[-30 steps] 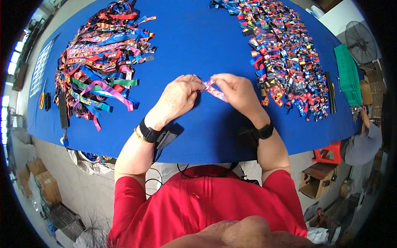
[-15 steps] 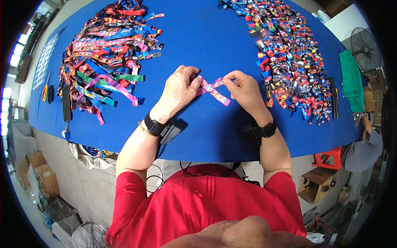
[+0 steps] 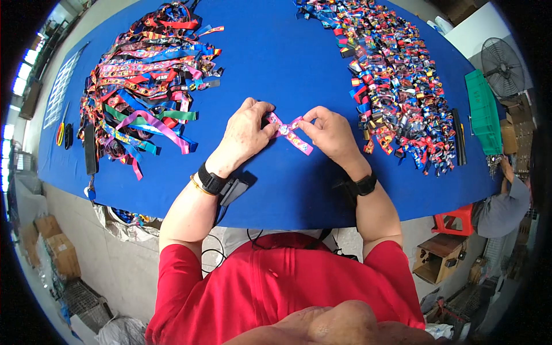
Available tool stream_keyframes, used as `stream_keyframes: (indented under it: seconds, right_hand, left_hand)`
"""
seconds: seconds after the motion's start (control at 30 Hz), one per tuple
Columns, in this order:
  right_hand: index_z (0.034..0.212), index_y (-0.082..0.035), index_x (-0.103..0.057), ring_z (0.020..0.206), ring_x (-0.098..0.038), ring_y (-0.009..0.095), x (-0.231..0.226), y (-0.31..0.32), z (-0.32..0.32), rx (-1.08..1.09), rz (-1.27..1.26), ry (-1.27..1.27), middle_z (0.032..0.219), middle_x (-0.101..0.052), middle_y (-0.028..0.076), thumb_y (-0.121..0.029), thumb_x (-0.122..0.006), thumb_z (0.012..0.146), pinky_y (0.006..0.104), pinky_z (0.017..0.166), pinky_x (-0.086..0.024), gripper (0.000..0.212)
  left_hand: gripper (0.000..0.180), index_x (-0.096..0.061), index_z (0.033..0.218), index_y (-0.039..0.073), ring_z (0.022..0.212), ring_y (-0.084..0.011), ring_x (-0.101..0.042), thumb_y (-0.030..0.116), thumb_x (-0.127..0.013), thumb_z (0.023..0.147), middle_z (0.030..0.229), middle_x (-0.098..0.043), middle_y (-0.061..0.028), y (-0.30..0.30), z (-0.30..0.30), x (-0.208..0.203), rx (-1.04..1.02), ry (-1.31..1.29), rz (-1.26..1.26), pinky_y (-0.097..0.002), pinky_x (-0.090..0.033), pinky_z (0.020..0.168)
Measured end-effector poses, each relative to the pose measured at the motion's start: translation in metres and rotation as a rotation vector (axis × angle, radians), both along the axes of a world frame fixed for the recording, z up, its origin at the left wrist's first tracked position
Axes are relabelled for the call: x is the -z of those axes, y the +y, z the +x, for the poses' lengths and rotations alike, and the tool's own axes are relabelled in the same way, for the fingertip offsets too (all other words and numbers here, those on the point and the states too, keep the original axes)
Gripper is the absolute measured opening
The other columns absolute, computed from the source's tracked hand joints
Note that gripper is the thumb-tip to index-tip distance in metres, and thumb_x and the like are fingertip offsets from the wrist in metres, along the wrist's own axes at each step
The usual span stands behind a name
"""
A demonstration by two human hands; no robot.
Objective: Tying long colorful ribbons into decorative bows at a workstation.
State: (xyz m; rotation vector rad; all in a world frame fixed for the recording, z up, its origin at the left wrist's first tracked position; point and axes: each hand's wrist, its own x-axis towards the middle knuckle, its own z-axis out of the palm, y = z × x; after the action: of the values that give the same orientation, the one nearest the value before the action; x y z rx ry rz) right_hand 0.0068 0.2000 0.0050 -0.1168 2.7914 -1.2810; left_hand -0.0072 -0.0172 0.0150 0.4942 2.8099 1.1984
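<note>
A pink printed ribbon (image 3: 298, 143), crossed or knotted at its middle, lies between my hands above the blue table (image 3: 276, 190). My left hand (image 3: 247, 127) is closed on its left end, thumb and fingers pressed together. With a pinch of thumb and forefinger, my right hand (image 3: 326, 131) holds the upper right end. One tail of the ribbon points down to the right, free of both hands. Each wrist wears a black strap; a grey box sits by the left one.
Long loose ribbons (image 3: 144, 75) lie heaped at the left. Many knotted ribbon pieces (image 3: 402, 86) cover the right side. Scissors (image 3: 60, 133) rest at the left edge. A green crate (image 3: 483, 112), a fan (image 3: 501, 66) and another person's sleeve (image 3: 506, 210) are at the right.
The ribbon and both hands have shifted slightly left and down in the view, along with a small shift of the whole picture. Both hands keep their grip.
</note>
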Motion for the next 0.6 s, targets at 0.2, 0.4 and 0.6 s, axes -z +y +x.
stream_keyframes:
  seconds: [0.2,0.4,0.6]
  right_hand:
    - [0.088,-0.006,-0.066,0.05,-0.055,0.012,-0.004,-0.003,-0.001,0.047,-0.11,0.045,0.057,-0.058,0.005,-0.021,-0.073,0.086,0.0307,0.048,-0.04,0.017]
    - [0.09,-0.006,-0.068,0.05,-0.045,0.002,-0.011,0.001,-0.004,0.214,-0.272,0.277,0.054,-0.053,-0.004,-0.014,-0.073,0.087,0.0235,0.046,-0.035,0.011]
    - [0.097,-0.003,-0.066,0.05,-0.048,0.001,-0.017,0.005,-0.005,0.253,-0.396,0.297,0.056,-0.056,-0.003,-0.017,-0.071,0.091,0.0214,0.046,-0.036,0.016]
  left_hand:
    - [0.047,-0.059,0.121,-0.002,0.094,-0.032,-0.064,0.02,-0.073,0.082,0.1,-0.062,-0.0177,0.001,-0.002,0.009,-0.047,0.06,0.031,-0.0414,-0.052,0.082]
    - [0.049,-0.059,0.122,-0.001,0.069,-0.0153,-0.057,0.024,-0.076,0.083,0.093,-0.061,-0.0103,0.001,-0.007,0.014,-0.139,0.032,0.126,-0.0305,-0.05,0.064]
    - [0.046,-0.059,0.12,-0.002,0.073,-0.0225,-0.06,0.02,-0.074,0.083,0.096,-0.061,-0.0143,0.0,-0.006,0.009,-0.122,0.01,0.127,-0.0357,-0.052,0.07]
